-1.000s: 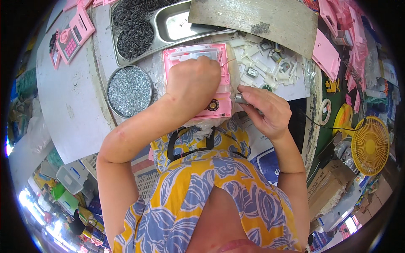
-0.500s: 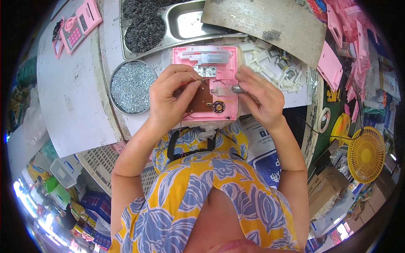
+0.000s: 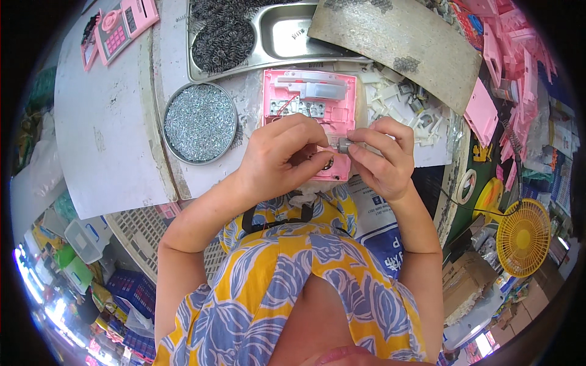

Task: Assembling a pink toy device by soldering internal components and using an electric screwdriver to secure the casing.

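Observation:
A pink plastic casing (image 3: 348, 110) lies on the bench in front of me, with a grey latch mechanism (image 3: 323, 91) across its far end and a metal plate (image 3: 314, 109) below that. In my right hand (image 3: 386, 157), a small silver motor (image 3: 343, 146) is gripped between thumb and fingers above the casing's right side. My left hand (image 3: 281, 151) is closed in a pinch just left of the motor; what its fingertips hold is hidden. Red wires (image 3: 287, 105) run over the casing beyond it. A round speaker (image 3: 329, 163) shows partly behind my left fingers, which also cover the brown circuit board.
A round tin of small screws (image 3: 200, 123) stands left. Behind are a steel tray with black springs (image 3: 223, 43) and a metal sheet (image 3: 397, 46). White plastic parts (image 3: 390, 91) lie right of the casing. A pink keypad unit (image 3: 119, 33) sits far left; a yellow fan (image 3: 523, 238) stands right.
My left hand has moved right and nearer to me, toward the motor; the wires it pinched no longer show in its fingers. My right hand still holds the motor, slightly lower. The view has shifted a little.

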Action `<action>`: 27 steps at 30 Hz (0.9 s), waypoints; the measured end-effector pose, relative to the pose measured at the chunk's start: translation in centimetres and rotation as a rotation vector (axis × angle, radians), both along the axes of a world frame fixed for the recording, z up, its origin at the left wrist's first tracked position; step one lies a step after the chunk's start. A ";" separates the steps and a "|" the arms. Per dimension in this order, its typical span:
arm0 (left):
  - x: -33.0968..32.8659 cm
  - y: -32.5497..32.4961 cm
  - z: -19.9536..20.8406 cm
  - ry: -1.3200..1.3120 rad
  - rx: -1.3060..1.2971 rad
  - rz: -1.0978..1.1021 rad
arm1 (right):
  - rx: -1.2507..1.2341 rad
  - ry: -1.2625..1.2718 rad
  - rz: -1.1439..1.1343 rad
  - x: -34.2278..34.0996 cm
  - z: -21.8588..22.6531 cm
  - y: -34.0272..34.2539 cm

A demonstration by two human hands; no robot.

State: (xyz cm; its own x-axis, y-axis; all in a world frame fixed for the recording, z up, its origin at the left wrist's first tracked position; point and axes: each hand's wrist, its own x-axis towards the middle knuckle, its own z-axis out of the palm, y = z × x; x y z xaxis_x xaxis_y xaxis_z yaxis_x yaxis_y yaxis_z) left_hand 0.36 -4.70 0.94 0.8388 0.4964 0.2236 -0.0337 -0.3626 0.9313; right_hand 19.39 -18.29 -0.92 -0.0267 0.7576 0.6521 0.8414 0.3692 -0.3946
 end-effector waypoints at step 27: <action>-1.2 -0.2 -0.6 0.072 -0.289 0.076 | -0.123 0.126 -0.066 0.9 -0.3 0.7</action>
